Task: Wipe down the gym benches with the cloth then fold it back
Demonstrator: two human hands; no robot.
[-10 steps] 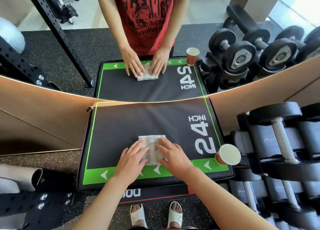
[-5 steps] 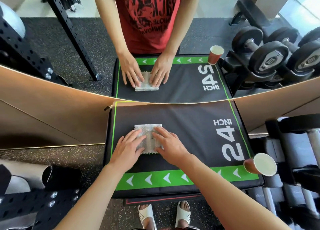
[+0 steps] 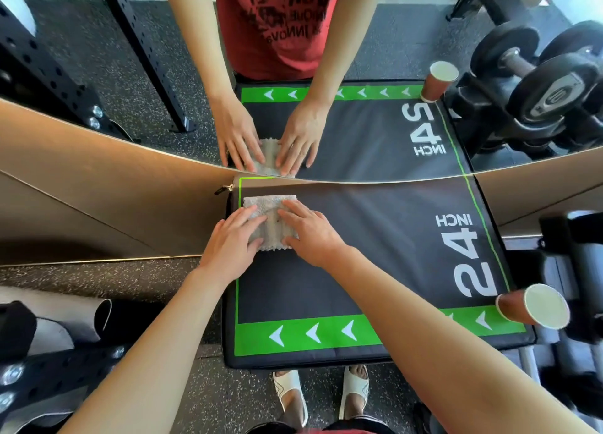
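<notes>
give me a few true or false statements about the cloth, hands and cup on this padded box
1. Both hands press flat on the cloth. True: the left hand and right hand lie on it with straight fingers.
2. The cloth lies at the box's near edge, on the green strip. False: it lies at the far left corner, by the mirror.
3. The paper cup stands at the near right corner. True.
4. The left hand holds the cup. False: no hand touches it.
</notes>
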